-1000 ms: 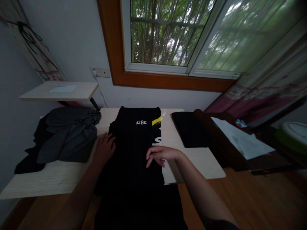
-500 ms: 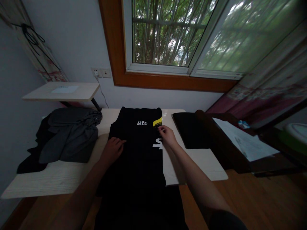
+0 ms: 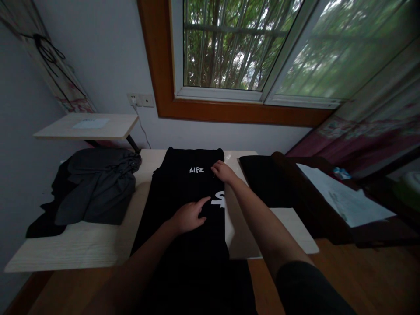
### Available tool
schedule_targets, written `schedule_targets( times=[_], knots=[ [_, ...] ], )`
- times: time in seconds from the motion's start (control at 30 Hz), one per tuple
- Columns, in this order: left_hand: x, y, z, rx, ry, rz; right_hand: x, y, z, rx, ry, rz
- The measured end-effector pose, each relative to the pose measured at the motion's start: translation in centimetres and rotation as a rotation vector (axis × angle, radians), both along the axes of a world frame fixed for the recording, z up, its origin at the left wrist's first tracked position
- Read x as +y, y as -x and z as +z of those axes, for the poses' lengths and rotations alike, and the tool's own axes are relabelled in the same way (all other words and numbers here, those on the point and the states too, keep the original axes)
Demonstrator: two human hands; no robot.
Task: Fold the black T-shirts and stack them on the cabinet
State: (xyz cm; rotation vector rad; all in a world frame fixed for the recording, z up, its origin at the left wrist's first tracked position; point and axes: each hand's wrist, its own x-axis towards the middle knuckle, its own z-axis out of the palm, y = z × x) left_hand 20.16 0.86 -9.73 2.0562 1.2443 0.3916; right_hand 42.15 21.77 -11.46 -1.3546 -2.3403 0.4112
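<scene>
A black garment with white "LIFE" lettering lies lengthwise on the pale wooden table, its lower part hanging over the near edge. My left hand rests on the middle of the garment, index finger stretched toward a large white letter. My right hand is at the garment's upper right, fingers curled down on the cloth beside the lettering, covering the yellow patch. Whether it pinches the cloth is unclear.
A heap of grey and black clothes lies on the table's left. A folded black item sits at the right, beside a dark wooden piece with a white paper. A small shelf stands behind; a window fills the wall.
My left hand slid right from the garment's left edge to its middle. My right hand moved up and now covers the yellow patch.
</scene>
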Motion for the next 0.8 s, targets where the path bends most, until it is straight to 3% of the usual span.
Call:
schedule_targets(
  times=[0.13,0.23,0.37,0.47,0.57,0.7,0.8],
  knots=[
    [-0.7,0.5,-0.4,-0.1,0.067,-0.017,0.0,-1.8,-0.2,0.059,0.012,-0.117],
    [-1.4,0.8,-0.4,-0.235,0.154,-0.045,-0.1,-2.9,-0.4,0.219,0.095,-0.225],
    [-2.0,1.2,0.7,-0.32,0.153,-0.122,-0.3,-3.6,-0.8,0.415,0.224,-0.328],
    [-1.9,2.0,1.6,-0.268,0.189,-0.228,-0.5,-3.8,-1.2,0.47,0.273,-0.348],
    [-1.6,3.3,1.7,-0.207,0.353,-0.237,-0.5,-4.1,-1.5,0.523,0.307,-0.37],
    [-1.5,5.3,1.9,-0.204,0.725,-0.269,-0.4,-4.3,-1.7,0.584,0.343,-0.389],
    [-1.3,6.6,2.4,-0.149,0.804,-0.249,-0.5,-4.2,-1.6,0.644,0.368,-0.394]
  ],
)
